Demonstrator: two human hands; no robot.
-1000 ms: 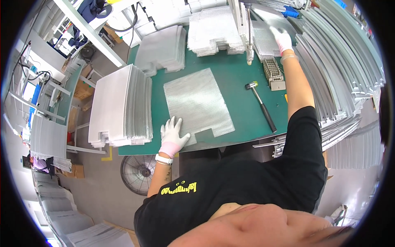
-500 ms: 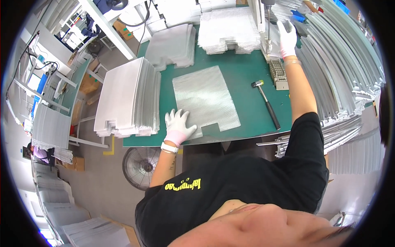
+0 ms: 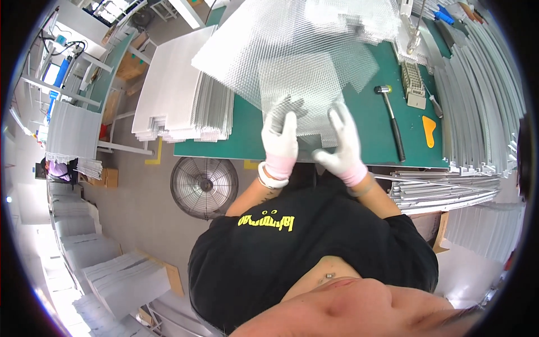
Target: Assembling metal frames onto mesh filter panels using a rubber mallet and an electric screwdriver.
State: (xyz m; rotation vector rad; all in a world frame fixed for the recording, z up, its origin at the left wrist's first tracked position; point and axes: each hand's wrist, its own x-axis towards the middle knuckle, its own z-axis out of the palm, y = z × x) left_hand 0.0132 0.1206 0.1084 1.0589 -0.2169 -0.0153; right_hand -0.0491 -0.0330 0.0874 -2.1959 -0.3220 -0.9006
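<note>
My left hand (image 3: 279, 137), in a white glove with a pink cuff, is over the near left part of a notched metal mesh sheet (image 3: 300, 78) above the green table. Its fingers point away from me, thumb apart. Beside the same sheet's near right edge is my right hand (image 3: 345, 143), also gloved, fingers stretched and thumb spread. Beyond both hands a larger-looking mesh sheet (image 3: 236, 53) hangs tilted across the back stacks and overlaps the near sheet in view. What supports it cannot be made out.
A hammer (image 3: 392, 123), an orange scraper (image 3: 429, 131) and a screwdriver (image 3: 435, 106) lie on the right, near a beige block (image 3: 412, 84). A stack of sheets (image 3: 174, 84) stands at the left. Long metal strips (image 3: 477, 101) line the right side. A floor fan (image 3: 204, 185) stands below.
My right hand has come from the upright tool at the back right to beside my left hand. A tilted mesh sheet now appears over the back stacks. The view has shifted.
</note>
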